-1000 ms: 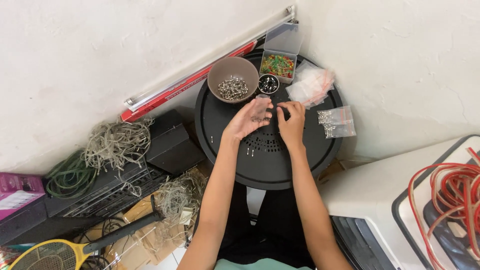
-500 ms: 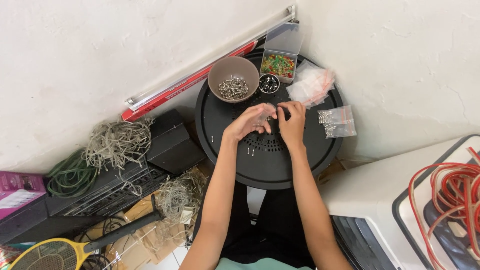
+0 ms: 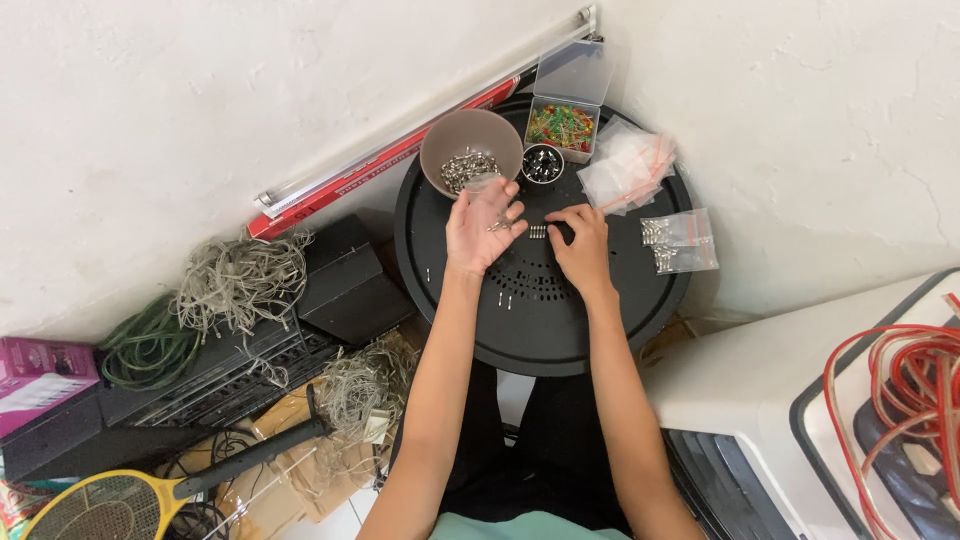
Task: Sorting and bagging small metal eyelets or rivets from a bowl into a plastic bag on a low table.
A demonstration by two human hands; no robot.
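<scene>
My left hand (image 3: 478,232) is palm up over the round black table (image 3: 530,330), just below a brown bowl (image 3: 440,145) of small metal parts. It holds a small clear bag (image 3: 484,188) at the fingertips, and a few metal parts lie in the palm. Palm down to its right, my right hand (image 3: 580,250) has bent fingers touching the table beside a short row of metal parts (image 3: 537,232). A few loose metal parts (image 3: 505,298) lie below my left hand.
At the table's far edge are a small black cup (image 3: 543,163), a clear box of coloured pieces (image 3: 561,127) and empty clear bags (image 3: 625,165). Filled bags (image 3: 680,240) lie right. Wire bundles (image 3: 240,280), black boxes and a yellow racket (image 3: 90,505) sit left; red cable (image 3: 900,400) right.
My hands, close together at the table's middle before, have parted. The left hand has turned palm up and moved toward the bowl; the right hand has dropped onto the table.
</scene>
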